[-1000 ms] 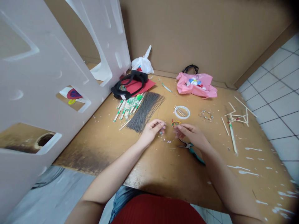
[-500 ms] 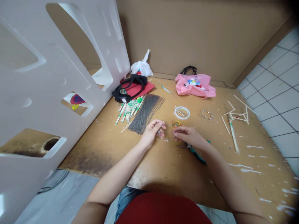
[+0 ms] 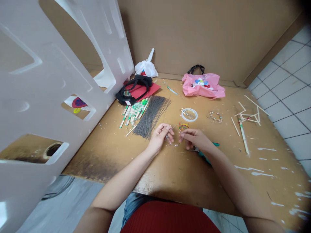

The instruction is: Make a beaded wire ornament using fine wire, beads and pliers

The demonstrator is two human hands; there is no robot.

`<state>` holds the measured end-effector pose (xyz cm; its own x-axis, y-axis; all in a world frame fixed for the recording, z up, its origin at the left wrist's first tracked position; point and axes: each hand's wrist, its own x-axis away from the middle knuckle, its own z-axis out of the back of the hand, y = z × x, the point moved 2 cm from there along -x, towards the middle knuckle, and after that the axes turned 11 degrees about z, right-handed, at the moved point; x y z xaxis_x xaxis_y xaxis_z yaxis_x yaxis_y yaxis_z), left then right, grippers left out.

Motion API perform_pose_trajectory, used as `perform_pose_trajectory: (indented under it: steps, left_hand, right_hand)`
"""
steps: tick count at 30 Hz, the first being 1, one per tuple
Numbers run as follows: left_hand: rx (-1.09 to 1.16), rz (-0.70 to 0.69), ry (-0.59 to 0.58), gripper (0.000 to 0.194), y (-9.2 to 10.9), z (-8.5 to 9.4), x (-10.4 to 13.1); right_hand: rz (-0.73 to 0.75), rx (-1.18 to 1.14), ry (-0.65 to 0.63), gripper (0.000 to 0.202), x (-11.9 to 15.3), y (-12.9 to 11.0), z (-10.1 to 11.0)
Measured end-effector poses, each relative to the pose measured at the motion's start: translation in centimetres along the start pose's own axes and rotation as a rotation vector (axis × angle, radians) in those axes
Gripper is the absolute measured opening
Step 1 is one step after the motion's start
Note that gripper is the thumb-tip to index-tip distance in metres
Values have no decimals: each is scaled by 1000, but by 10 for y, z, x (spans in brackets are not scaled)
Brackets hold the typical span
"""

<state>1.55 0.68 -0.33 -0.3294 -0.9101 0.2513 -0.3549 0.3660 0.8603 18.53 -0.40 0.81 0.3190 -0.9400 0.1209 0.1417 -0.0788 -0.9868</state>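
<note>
Item in hand: a thin, clear-looking beaded strand (image 3: 176, 145), located at the centre of the frame, between the two hands and low over the table (image 3: 170, 174). It forms a loose open curve; small pale beads show along its lower part. Fingers hide both sides, so its full length cannot be verified.

Left hand (image 3: 160, 136): thumb and forefinger pinched on the strand, other fingers curled. Right hand (image 3: 194, 138): fingers bent in close to the strand's right side; whether they grip it cannot be told.

Obstruction: the right hand and forearm partly cover green-handled pliers (image 3: 215, 144). A coil of coloured bands (image 3: 184, 127) lies just beyond the gap between the hands.

Surroundings: above centre, a white ring (image 3: 196, 115) with thin metal pieces across it; to its right, a beaded loop (image 3: 214, 117). Right of frame, a frame of joined sticks (image 3: 250, 120). Left of centre, a sheaf of grey wires (image 3: 149, 119) beside paper-wrapped sticks (image 3: 132, 113). Behind these, a black strap device (image 3: 125, 98) on a red sheet (image 3: 155, 87). Upper centre, a white bag (image 3: 147, 68) and, farther right, an open pink bag (image 3: 190, 89) holding coloured pieces.
</note>
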Motion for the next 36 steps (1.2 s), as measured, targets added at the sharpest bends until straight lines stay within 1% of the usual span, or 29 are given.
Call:
perform_pose_trajectory:
  steps: [6,10,14,18,21,23,27,32,36]
  left_hand:
    - [-22,-15,57,23,2,11,-6]
    - [-70,-34,39,20,2,14,-8]
    - [-126,-4,17,20,3,14,-7]
    - [-135,-6,9,21,3,13,-8]
    - [-113,-6,25,23,3,14,-9]
    - [-96,21,21,25,4,14,-10]
    - [-44,78,-16,30,6,14,-10]
    - [-66,56,-85,33,8,14,-9]
    - [-41,52,-119,48,4,13,-10]
  right_hand:
    - [-11,-74,21,26,-2,-2,1]
    - [-5,-85,6,29,-2,0,0]
    - [24,-10,11,35,-2,0,0]
    - [30,5,44,29,-3,1,0]
    - [4,-53,71,26,-3,0,1]
    - [-4,-77,79,25,-3,0,2]
    - [1,-95,104,28,-3,-1,5]
    - [61,-137,186,27,-4,-4,12]
    - [100,-186,238,29,-4,-7,14]
